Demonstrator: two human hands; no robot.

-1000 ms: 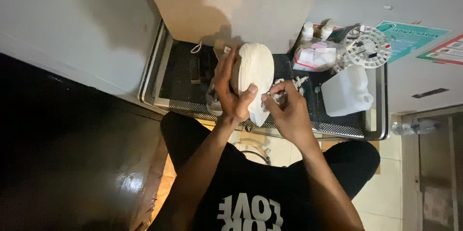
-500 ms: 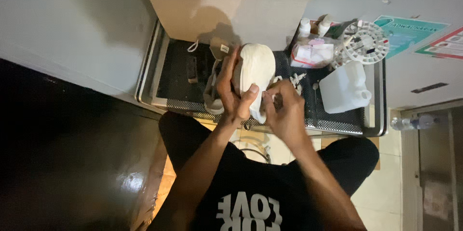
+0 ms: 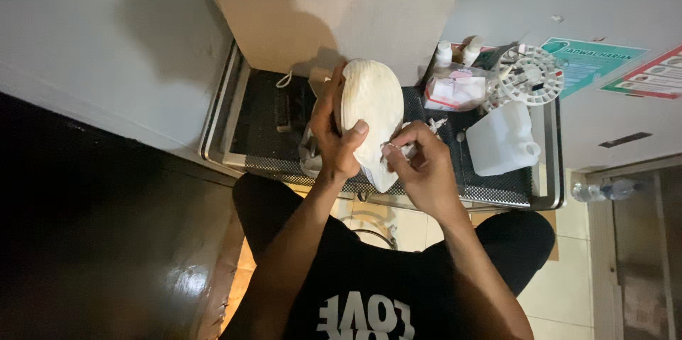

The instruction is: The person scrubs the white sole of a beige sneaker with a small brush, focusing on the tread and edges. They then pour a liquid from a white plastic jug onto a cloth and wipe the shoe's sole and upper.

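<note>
Two hands on job, frame centre. My left hand (image 3: 339,142) wraps white shoe (image 3: 371,116), sole up, over black mesh tray (image 3: 263,116). My right hand (image 3: 420,169) pinches small white bit at shoe's lower edge. I judge: keep shoe braced, work in short strokes.

Head-worn view, steeply downward, close
</note>
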